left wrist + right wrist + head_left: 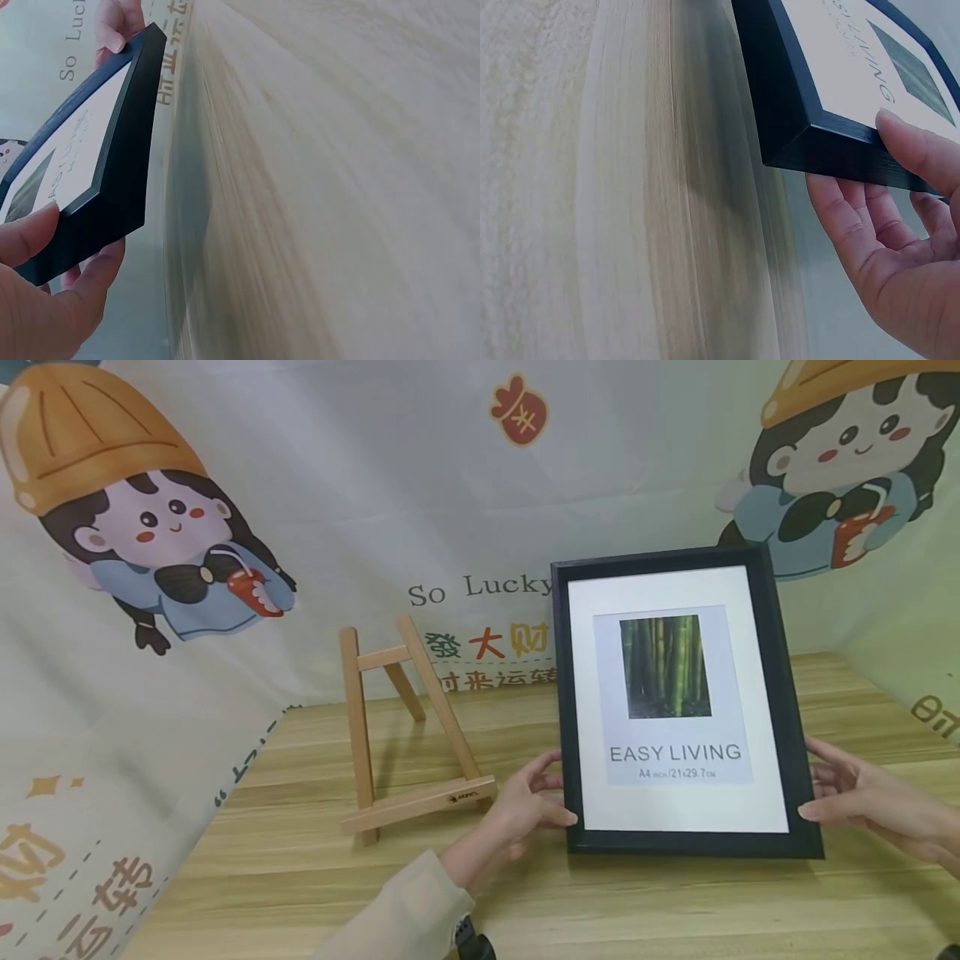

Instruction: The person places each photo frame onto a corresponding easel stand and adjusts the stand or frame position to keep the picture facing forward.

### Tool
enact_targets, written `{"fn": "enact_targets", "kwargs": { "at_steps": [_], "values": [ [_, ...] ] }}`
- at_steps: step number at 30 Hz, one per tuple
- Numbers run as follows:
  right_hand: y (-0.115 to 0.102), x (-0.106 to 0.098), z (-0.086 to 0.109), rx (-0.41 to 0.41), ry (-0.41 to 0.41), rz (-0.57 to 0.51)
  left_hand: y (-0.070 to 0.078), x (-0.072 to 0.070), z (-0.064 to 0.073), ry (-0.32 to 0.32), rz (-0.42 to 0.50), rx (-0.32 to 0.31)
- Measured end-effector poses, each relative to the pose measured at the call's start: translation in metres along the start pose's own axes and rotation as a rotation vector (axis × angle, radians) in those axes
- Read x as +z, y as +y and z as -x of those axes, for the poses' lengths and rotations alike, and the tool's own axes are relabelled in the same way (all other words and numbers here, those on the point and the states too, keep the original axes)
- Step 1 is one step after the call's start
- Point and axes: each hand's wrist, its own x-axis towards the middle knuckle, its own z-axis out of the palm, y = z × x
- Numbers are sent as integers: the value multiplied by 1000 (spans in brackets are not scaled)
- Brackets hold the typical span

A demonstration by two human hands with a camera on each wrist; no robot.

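A person's left hand and right hand are pinching the two sides of a black picture frame, thumbs in front and fingers behind. They are holding it up over the wooden table, beside a wooden easel. The paper inside is saying "EASY LIVING" and "A4 INCH/21x29.7CM". The cloth behind is showing "So Lucky".
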Motion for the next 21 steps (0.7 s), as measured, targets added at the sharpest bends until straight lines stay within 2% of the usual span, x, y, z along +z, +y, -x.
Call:
{"fn": "enact_targets", "kwargs": {
  "at_steps": [6, 10, 13, 21],
  "values": [
    [-3, 1, -1, -28, 51, 29, 1, -2, -1, 7, -4, 23],
    [-6, 0, -1, -85, 75, 16, 1, -3, -2, 19, -16, 35],
    [-8, 0, -1, -134, 87, 11, 0, -3, -2, 30, -31, 61],
    [-11, 2, -1, -199, 164, 18, 2, -5, -4, 45, -47, 126]
  ]
}}
